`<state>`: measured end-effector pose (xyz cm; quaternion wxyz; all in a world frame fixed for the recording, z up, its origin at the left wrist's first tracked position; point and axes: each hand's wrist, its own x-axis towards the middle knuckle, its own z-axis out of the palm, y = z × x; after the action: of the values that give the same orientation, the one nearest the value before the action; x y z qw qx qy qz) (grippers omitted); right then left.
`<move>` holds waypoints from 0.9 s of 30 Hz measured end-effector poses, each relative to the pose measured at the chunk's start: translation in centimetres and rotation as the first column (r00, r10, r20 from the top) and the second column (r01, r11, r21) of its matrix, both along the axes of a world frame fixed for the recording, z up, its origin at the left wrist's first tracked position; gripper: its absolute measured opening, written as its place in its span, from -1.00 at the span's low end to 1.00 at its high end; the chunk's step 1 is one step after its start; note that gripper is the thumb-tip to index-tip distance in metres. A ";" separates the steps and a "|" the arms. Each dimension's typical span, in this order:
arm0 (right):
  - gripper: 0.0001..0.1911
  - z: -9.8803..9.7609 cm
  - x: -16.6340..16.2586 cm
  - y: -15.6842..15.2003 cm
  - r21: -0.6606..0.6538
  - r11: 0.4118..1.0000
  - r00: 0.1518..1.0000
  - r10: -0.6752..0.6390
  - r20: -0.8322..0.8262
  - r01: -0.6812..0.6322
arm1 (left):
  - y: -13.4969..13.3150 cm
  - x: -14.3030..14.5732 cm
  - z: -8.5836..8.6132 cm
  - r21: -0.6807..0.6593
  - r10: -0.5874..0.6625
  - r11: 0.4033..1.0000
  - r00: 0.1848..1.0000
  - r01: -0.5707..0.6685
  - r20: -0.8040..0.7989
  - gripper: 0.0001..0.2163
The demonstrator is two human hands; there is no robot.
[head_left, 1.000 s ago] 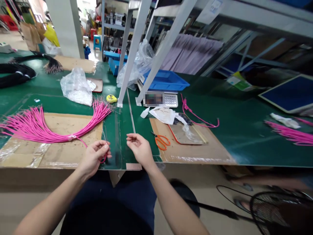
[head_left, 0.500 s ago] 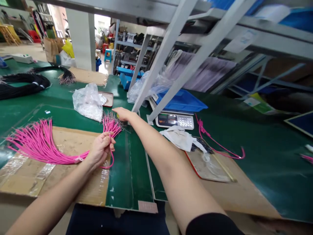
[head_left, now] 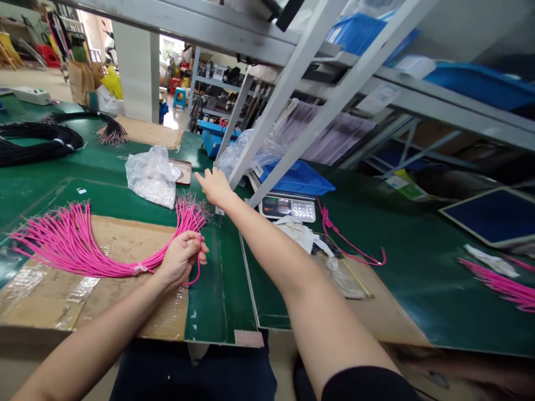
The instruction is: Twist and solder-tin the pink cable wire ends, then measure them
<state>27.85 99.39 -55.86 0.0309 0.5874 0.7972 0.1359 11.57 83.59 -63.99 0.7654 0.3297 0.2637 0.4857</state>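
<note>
My left hand [head_left: 184, 257] pinches one pink cable [head_left: 198, 270] between thumb and fingers. Its end stands up from the grip, and the rest loops below the hand. Beneath and behind the hand lies a curved bundle of pink cables [head_left: 100, 262], tied with a white tie [head_left: 139, 268]. Thin stripped wire ends fan out at both ends of the bundle. My right hand [head_left: 215, 186] is stretched forward beside the shelf post, fingers apart, with no held object visible. Close to it are a small tray [head_left: 184, 172] and a clear bag of small white pieces [head_left: 152, 178].
A cardboard sheet [head_left: 125, 312] lies under the bundle. Slanted grey shelf posts [head_left: 261, 125] rise at the right hand. Beyond them stand a digital scale [head_left: 288, 208] and a blue bin [head_left: 298, 177]. Black cable coils [head_left: 45, 143] lie at far left, more pink cables [head_left: 497, 284] at right.
My right hand has lifted slightly off the wire ends, toward the post and tray. My left hand has shifted a little right and down with the cable. The view has turned right.
</note>
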 end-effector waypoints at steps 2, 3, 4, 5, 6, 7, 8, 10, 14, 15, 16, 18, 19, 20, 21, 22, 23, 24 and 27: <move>-0.23 1.8 0.7 -3.4 0.106 0.994 0.997 -0.020 -0.080 0.029 | 0.0 -0.1 0.2 0.038 -0.007 0.999 0.999 0.008 -0.035 -0.36; -0.32 2.4 1.5 -5.6 0.160 0.985 0.984 -0.034 -0.173 0.062 | -0.1 -0.2 0.3 0.061 -0.008 0.998 0.999 0.012 -0.052 -0.37; -0.45 2.7 2.5 -8.2 0.213 0.970 0.941 -0.036 -0.337 0.114 | -0.3 -0.2 0.5 0.084 -0.011 0.996 0.997 0.017 -0.070 -0.37; -0.59 2.6 3.6 -11.0 0.234 0.954 0.838 -0.032 -0.544 0.188 | -0.7 -0.1 0.8 0.108 -0.014 0.994 0.996 0.024 -0.089 -0.39; -0.65 2.2 4.7 -14.1 0.195 0.947 0.669 -0.028 -0.742 0.256 | -1.2 -0.1 1.1 0.131 -0.021 0.991 0.994 0.036 -0.110 -0.41; -0.64 1.2 5.6 -17.3 0.105 0.945 0.424 -0.038 -0.905 0.309 | -1.9 0.0 1.4 0.151 -0.032 0.987 0.991 0.052 -0.133 -0.44; -0.59 0.0 6.4 -20.6 -0.040 0.954 0.116 -0.078 -0.990 0.298 | -2.8 0.1 1.6 0.166 -0.046 0.984 0.987 0.072 -0.153 -0.49; -0.46 -3.3 6.8 -26.8 -0.281 0.956 -0.391 -0.225 -0.892 0.090 | -5.0 0.4 1.9 0.207 -0.063 0.972 0.969 0.114 -0.239 -0.59; -0.49 -8.9 4.2 -35.2 -0.386 0.919 -0.745 -0.313 -0.589 -0.082 | -9.1 1.0 1.8 0.334 -0.018 0.907 0.816 0.256 -0.578 -0.72; -0.50 -9.7 3.4 -36.2 -0.383 0.920 -0.776 -0.299 -0.556 -0.080 | -9.7 1.2 1.6 0.352 -0.015 0.881 0.765 0.315 -0.644 -0.72; -0.50 -10.2 2.7 -36.9 -0.377 0.923 -0.794 -0.282 -0.538 -0.073 | -10.2 1.5 1.4 0.365 -0.024 0.853 0.727 0.373 -0.686 -0.71; -0.49 -10.7 1.8 -37.6 -0.366 0.927 -0.804 -0.274 -0.527 -0.075 | -10.6 1.8 1.2 0.394 -0.051 0.778 0.675 0.489 -0.736 -0.67; -0.48 -10.8 1.6 -37.7 -0.369 0.924 -0.800 -0.295 -0.523 -0.100 | -10.7 2.0 1.1 0.399 -0.073 0.741 0.655 0.540 -0.752 -0.64; -0.48 -10.8 1.5 -37.7 -0.377 0.916 -0.793 -0.331 -0.512 -0.139 | -10.6 2.1 1.1 0.391 -0.104 0.712 0.639 0.583 -0.762 -0.63; -0.48 -10.9 1.5 -37.7 -0.387 0.902 -0.784 -0.377 -0.493 -0.191 | -10.6 2.2 1.2 0.373 -0.142 0.691 0.622 0.619 -0.770 -0.63; -0.48 -11.1 1.5 -37.7 -0.398 0.884 -0.773 -0.427 -0.468 -0.247 | -10.5 2.2 1.3 0.350 -0.178 0.680 0.608 0.644 -0.774 -0.66; -0.47 -11.2 1.5 -37.7 -0.409 0.862 -0.762 -0.475 -0.441 -0.300 | -10.4 2.2 1.4 0.330 -0.202 0.678 0.598 0.657 -0.775 -0.70; -0.47 -11.4 1.5 -37.7 -0.421 0.839 -0.751 -0.515 -0.413 -0.345 | -10.4 2.1 1.6 0.315 -0.212 0.682 0.592 0.659 -0.778 -0.74; -0.46 -11.9 1.2 -38.1 -0.459 0.802 -0.730 -0.567 -0.381 -0.383 | -10.6 2.0 1.8 0.286 -0.184 0.724 0.575 0.628 -0.797 -0.79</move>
<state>29.08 61.29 -67.78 -0.5430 0.4100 0.1658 -0.7138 13.56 72.99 -62.17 0.5643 0.7479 0.3060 0.1690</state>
